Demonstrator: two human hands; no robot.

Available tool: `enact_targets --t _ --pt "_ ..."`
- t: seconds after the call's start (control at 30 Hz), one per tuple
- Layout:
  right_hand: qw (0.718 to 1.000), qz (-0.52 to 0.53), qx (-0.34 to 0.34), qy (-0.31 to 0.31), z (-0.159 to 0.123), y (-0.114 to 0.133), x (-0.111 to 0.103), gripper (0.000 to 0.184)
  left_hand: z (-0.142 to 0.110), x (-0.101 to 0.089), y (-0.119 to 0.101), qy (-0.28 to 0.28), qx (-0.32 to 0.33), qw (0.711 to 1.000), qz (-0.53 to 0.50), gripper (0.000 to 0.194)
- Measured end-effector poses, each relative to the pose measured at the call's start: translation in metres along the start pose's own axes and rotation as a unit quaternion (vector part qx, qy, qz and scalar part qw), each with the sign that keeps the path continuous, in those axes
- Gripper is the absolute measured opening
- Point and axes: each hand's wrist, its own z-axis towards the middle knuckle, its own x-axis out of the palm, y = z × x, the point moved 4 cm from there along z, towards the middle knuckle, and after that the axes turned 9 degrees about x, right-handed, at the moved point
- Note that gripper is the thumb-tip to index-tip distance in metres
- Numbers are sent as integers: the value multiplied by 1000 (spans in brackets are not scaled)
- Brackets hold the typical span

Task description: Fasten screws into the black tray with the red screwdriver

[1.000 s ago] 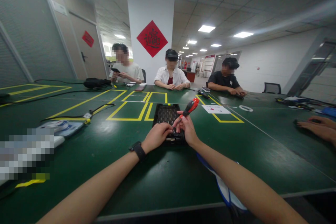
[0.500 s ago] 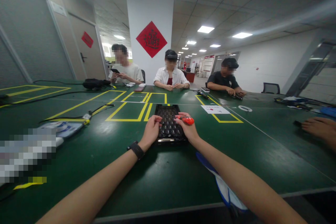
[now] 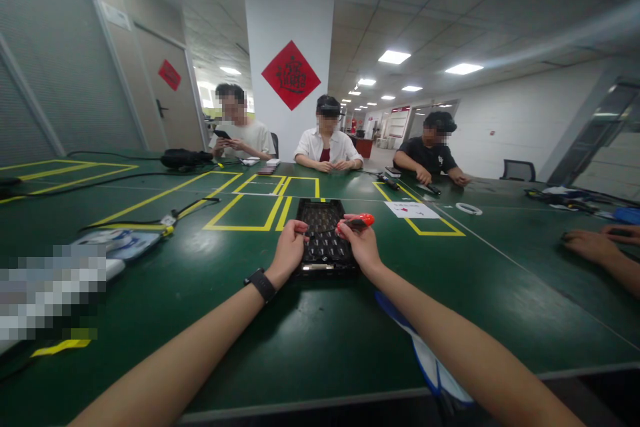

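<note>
A black perforated tray [image 3: 320,217] lies flat on the green table [image 3: 210,307] in front of me. My left hand [image 3: 289,251], with a black watch on its wrist, grips the tray's left edge with curled fingers. My right hand [image 3: 361,245] is closed round a red-handled screwdriver [image 3: 356,221], held nearly level over the tray's right side. The screwdriver's tip is hidden against the tray.
Three people sit at the far side of the table, near phones and small items. Another person's hands [image 3: 595,245] rest on the right edge. Yellow tape boxes [image 3: 250,203], a white paper [image 3: 417,209], a tape roll [image 3: 469,208] and cables [image 3: 165,219] lie around.
The screwdriver came down from a raised, tilted pose to lie nearly level over the tray. My left hand shifted from the tray's near edge to its left edge.
</note>
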Motion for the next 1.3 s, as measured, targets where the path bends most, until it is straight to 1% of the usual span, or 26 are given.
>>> enact_targets --t 0.13,0.33,0.43,0.5,0.63,0.77,0.87,1.0,1.13,1.3 --pt "1000 -8 -12 7 -2 3 2 35 -1 0 1 6 6 1000 0 21" --pt "997 -43 -54 32 -3 10 5 25 0 1 3 4 13 1000 4 21" --pt "997 -48 -52 44 -3 10 6 25 0 1 1 0 8 1000 2 22" --pt "997 -49 -40 41 -2 8 6 26 0 1 0 -5 6 1000 1 23" --pt "1000 -20 11 10 -1 2 4 32 0 1 1 3 11 1000 4 23" --pt "997 56 45 -42 1 -3 -3 34 0 1 3 20 12 999 40 21" --pt "986 129 70 -80 2 -5 -9 30 0 1 1 26 15 997 65 19" --pt "966 208 93 -121 3 -7 -14 28 0 2 0 45 15 997 69 20" --pt "955 239 105 -139 3 -9 -16 26 -1 4 1 71 21 996 56 25" --pt "954 244 105 -138 2 -7 -15 25 -2 8 3 99 29 994 19 28"
